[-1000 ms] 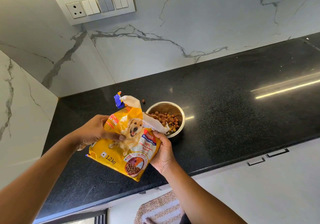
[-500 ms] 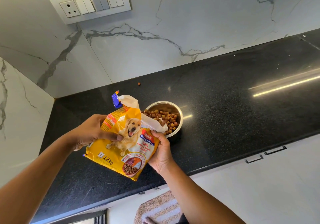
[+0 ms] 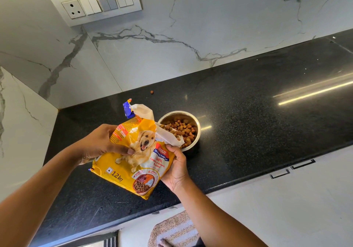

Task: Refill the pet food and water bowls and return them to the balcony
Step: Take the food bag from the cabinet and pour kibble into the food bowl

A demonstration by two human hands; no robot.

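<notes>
A yellow dog food bag [image 3: 133,162] with a dog picture is tilted over the counter, its torn white mouth resting at the rim of a steel bowl [image 3: 195,132]. The bowl stands on the black countertop [image 3: 248,122] and holds a heap of brown kibble [image 3: 183,129]. My left hand [image 3: 103,141] grips the bag's upper left side, thumb across the front. My right hand [image 3: 176,166] holds the bag's right edge from below, just in front of the bowl.
One stray kibble piece [image 3: 152,92] lies on the counter near the marble back wall. A switch panel [image 3: 95,3] sits on the wall above. White drawers with handles [image 3: 292,168] run below the counter edge, and a woven mat [image 3: 175,229] lies on the floor.
More kibble has piled up in the bowl. A loose piece has rolled away from the bowl toward the back wall. The bag and both hands have stayed in nearly the same pose.
</notes>
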